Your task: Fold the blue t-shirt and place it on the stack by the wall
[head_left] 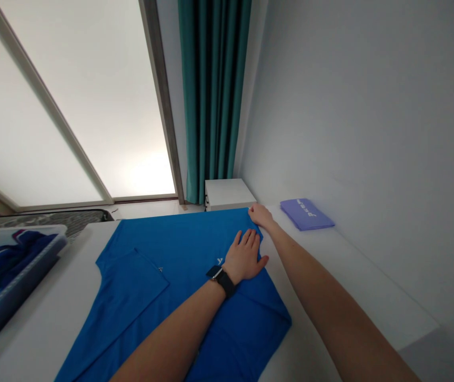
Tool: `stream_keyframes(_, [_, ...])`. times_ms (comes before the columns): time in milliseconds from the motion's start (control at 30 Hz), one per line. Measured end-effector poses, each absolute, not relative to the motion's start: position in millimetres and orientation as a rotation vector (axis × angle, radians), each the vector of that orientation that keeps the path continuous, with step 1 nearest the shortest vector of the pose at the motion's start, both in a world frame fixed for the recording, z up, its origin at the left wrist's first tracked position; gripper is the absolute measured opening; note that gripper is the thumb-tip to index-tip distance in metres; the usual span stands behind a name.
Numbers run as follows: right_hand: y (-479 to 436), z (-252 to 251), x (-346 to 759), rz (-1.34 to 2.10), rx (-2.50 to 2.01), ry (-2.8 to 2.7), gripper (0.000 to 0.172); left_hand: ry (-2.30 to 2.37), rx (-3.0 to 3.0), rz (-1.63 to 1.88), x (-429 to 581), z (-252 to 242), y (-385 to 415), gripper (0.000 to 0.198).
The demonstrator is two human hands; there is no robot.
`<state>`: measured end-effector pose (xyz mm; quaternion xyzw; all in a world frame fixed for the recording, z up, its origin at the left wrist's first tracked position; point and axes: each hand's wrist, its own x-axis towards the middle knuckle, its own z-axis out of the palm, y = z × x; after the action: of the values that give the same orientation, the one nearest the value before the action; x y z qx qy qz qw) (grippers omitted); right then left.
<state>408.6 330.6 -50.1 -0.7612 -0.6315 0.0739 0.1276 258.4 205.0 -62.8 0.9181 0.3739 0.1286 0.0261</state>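
A blue T-shirt (163, 233) lies spread on a white table (79, 276), its left sleeve laid over the body and its right side partly folded inward. My left hand (245, 255), a black watch on its wrist, rests flat on the cloth with its fingers spread, beside a small white logo. Farther out, my right hand (260, 215) pinches the shirt's far right corner at the table's back edge. The near end of the shirt runs out of the picture, partly behind my left forearm.
At the left stands a plastic bin (16, 289) with dark blue clothing inside. A folded purple packet (306, 214) lies by the wall on the right. Beyond the table are a white cabinet (229, 193), a green curtain (215, 95) and frosted sliding doors (79, 79).
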Motion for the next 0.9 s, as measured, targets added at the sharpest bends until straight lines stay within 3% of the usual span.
stream_keyframes(333, [345.2, -53.9, 411.9, 0.231, -2.115, -1.968, 0.029, 1.152, 2.844, 0.386, 258.6, -61.9, 204.1, 0.068])
stream_keyframes(500, [344.0, -57.3, 410.7, 0.103, -2.119, -2.071, 0.023, 1.143, 2.845, 0.395, 258.3, -62.1, 204.7, 0.068])
stream_keyframes(900, [317.5, -58.2, 424.1, -0.036, -2.029, -2.051, 0.033, 1.143, 2.834, 0.406, 259.0, -63.9, 206.3, 0.066])
